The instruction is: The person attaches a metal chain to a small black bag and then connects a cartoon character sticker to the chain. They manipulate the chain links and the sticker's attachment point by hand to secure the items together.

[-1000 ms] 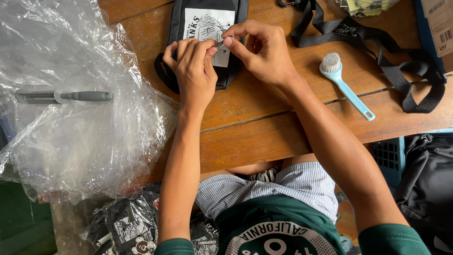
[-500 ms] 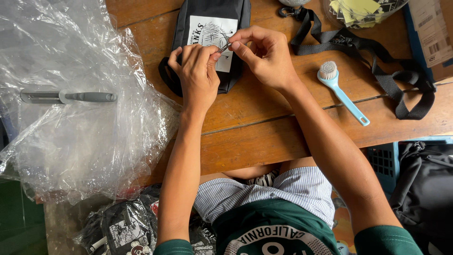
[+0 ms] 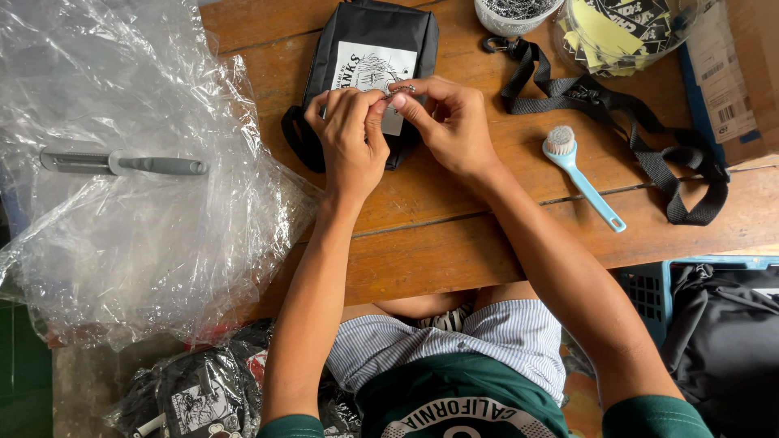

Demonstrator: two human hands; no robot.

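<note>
Seated at worn wooden table [image 3: 454, 243], viewed from above. Left hand [image 3: 350, 138] and right hand [image 3: 450, 122] raised together over small black fabric pouch with white printed label [image 3: 369, 69], which lies flat on tabletop just beyond the knuckles. Both hands closed in fingertip pinch on tiny silver metal chain or ring piece [image 3: 398, 91], held between the two thumbs and forefingers; exact shape too small to tell. Whether piece is joined to pouch: cannot tell.

Nearby: light blue plastic brush with pale bristle head [image 3: 580, 174] to the right, apart from hands. Black webbing strap with clip [image 3: 617, 122] looping past it. White mesh cup of small metal parts [image 3: 515, 12] at far edge. Crumpled clear plastic sheeting [image 3: 138, 235] heaped at left, grey-handled tool [image 3: 122, 165] lying on it.

Risks, judged: small piece held only at fingertips, so slip likely if grip shifts; dropped piece could bounce off table edge into lap or vanish among plastic folds. Forcing a thin link could bend it out of shape.
</note>
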